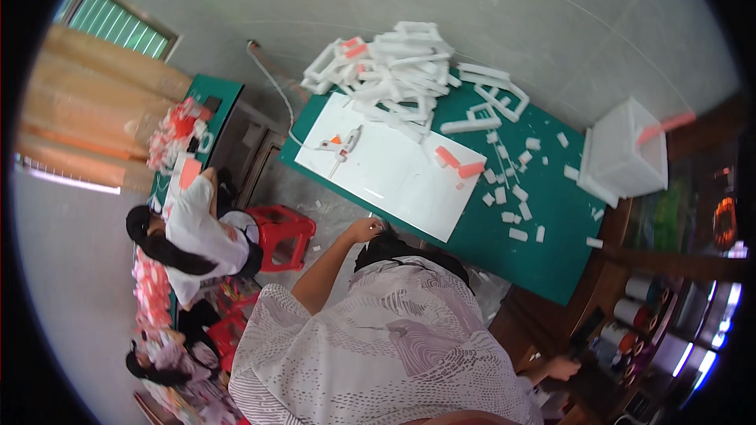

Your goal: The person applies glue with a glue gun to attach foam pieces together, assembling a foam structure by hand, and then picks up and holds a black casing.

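My left hand hangs low beside my body at the near edge of the green table. Its fingers look curled; what they hold, if anything, is too small to make out. Far off to the right, my right hand reaches toward dark objects by a shelf, its fingers unclear. A glue gun with a cable lies on a white board on the table. Two pink foam pieces rest at the board's right side. Behind it rises a heap of white foam frames.
Several small white foam blocks are scattered on the table's right half. A white foam box stands at its right end. Shelving with spools is at the right. Two people sit at the left, near a red stool.
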The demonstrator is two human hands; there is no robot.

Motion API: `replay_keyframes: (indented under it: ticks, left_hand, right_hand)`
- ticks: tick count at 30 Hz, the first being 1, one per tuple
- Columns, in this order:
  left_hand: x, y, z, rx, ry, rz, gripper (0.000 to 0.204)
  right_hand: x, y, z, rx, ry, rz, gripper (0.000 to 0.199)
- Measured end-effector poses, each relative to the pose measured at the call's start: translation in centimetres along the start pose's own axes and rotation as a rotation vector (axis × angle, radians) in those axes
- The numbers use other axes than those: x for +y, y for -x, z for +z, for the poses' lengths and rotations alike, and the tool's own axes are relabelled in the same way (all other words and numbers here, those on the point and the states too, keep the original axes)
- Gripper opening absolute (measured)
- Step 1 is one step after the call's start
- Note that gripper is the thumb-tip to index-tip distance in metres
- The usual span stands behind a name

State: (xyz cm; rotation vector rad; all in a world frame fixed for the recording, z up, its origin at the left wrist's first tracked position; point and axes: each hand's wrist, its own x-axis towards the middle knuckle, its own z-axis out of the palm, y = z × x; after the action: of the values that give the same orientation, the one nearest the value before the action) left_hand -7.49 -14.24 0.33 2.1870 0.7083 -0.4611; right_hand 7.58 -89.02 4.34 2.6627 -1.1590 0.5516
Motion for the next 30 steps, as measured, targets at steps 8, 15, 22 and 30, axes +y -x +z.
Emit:
replay_keyframes:
  ticks: [8, 15, 22, 30]
  left_hand:
    - [12.6, 1.1, -4.9, 0.157, 0.235, 0.482, 0.027]
    - [25.3, 4.6, -9.3, -0.103, 0.966, 0.564, 0.065]
    - [25.3, 5.3, -9.1, 0.058, 0.794, 0.587, 0.062]
    - [25.3, 6.4, -10.4, 0.138, 0.539, 0.528, 0.043]
  right_hand:
    - [-22.5, 8.7, -18.6, -0.469, -0.994, -0.521, 0.034]
    - [-37.0, 18.9, -26.5, -2.124, -1.587, -0.394, 0.039]
    - [-38.4, 21.4, -27.0, -2.261, -1.497, -0.489, 0.038]
    - [-38.7, 22.7, -26.8, -2.265, -1.421, -0.605, 0.039]
